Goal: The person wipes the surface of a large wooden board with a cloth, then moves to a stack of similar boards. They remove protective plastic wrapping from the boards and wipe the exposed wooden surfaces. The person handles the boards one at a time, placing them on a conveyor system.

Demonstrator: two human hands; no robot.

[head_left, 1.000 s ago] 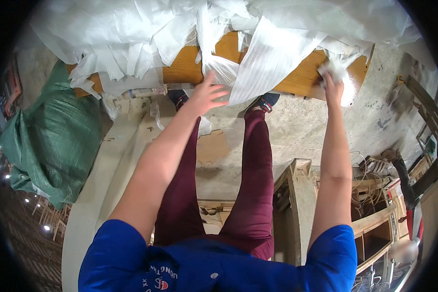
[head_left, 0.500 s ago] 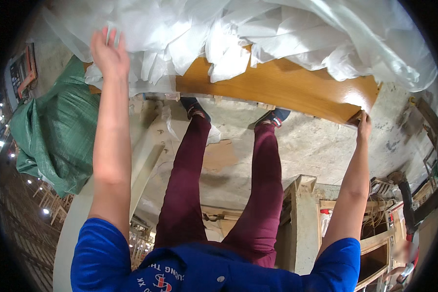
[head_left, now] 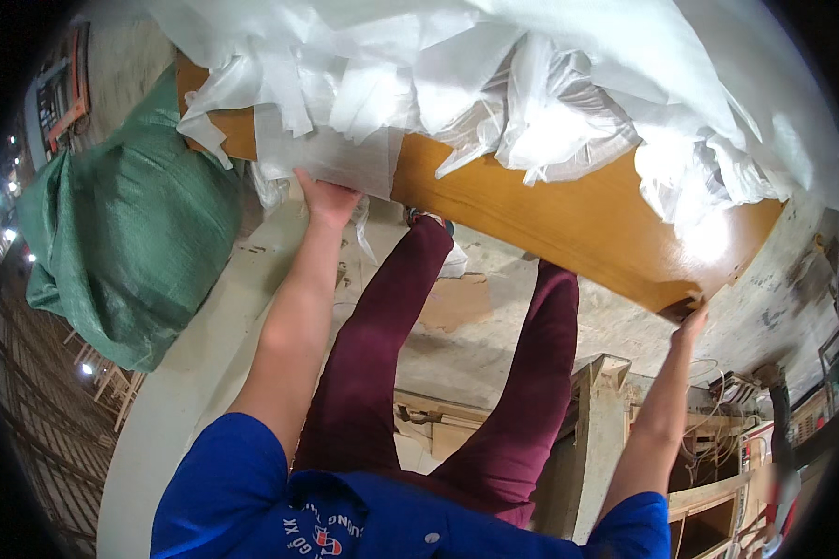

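Note:
A long orange-brown wooden board (head_left: 531, 210) slants across in front of me, its right end nearer to me. White translucent wrapping sheet (head_left: 569, 102) lies over its far side in ragged, bunched strips. My left hand (head_left: 329, 198) grips the near edge left of the middle, where a flat piece of the sheet covers the wood; the fingers go out of sight under the board. At the near right corner, my right hand (head_left: 690, 323) is closed round the board's edge, partly hidden by it.
A bulky green woven sack (head_left: 140, 233) stands at the left beside a pale curved surface (head_left: 182, 410). A grey post (head_left: 587, 447) and wooden shelving with cables (head_left: 718, 484) stand at the lower right. A brown flat scrap (head_left: 457, 303) lies on the concrete floor.
My left hand has come down from above the wrapping sheet to the board's near edge. The board's right end and my right hand have moved nearer to me, tilting the board.

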